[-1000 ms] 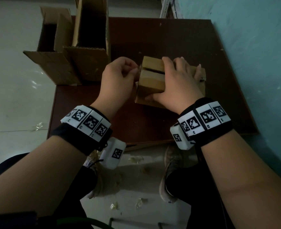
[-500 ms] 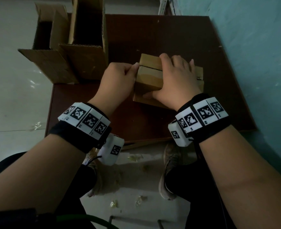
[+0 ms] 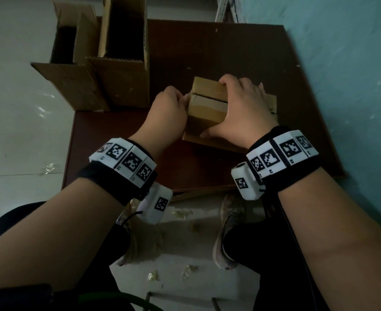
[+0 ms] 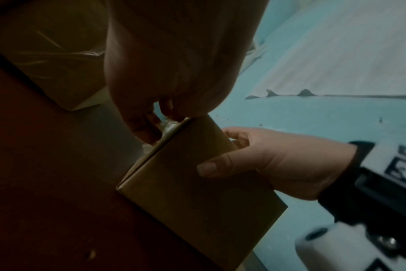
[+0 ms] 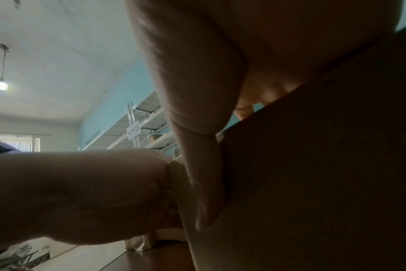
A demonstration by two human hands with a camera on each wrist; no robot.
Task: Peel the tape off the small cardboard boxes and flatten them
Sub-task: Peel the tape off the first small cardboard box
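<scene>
A small brown cardboard box (image 3: 207, 108) stands on the dark wooden table (image 3: 207, 167), its top flaps parted by a narrow slit. My right hand (image 3: 241, 113) grips the box from above, fingers over the top and thumb (image 4: 211, 167) on the near side. My left hand (image 3: 171, 108) is at the box's left end, where its curled fingertips (image 4: 151, 132) pinch clear tape (image 4: 168, 126) at the top edge. In the right wrist view the box (image 5: 325, 183) fills the right side, with my left hand (image 5: 81, 192) beside it.
Two larger open cardboard boxes (image 3: 108, 70) stand at the table's far left corner. A blue wall (image 3: 353, 86) runs along the right edge of the table. Scraps of peeled tape (image 3: 185, 270) lie on the floor by my shoes. A metal shelf (image 5: 137, 128) stands further back.
My left hand has stayed against the box's left end, its fingers working at the tape there. The right hand keeps its hold on top of the box.
</scene>
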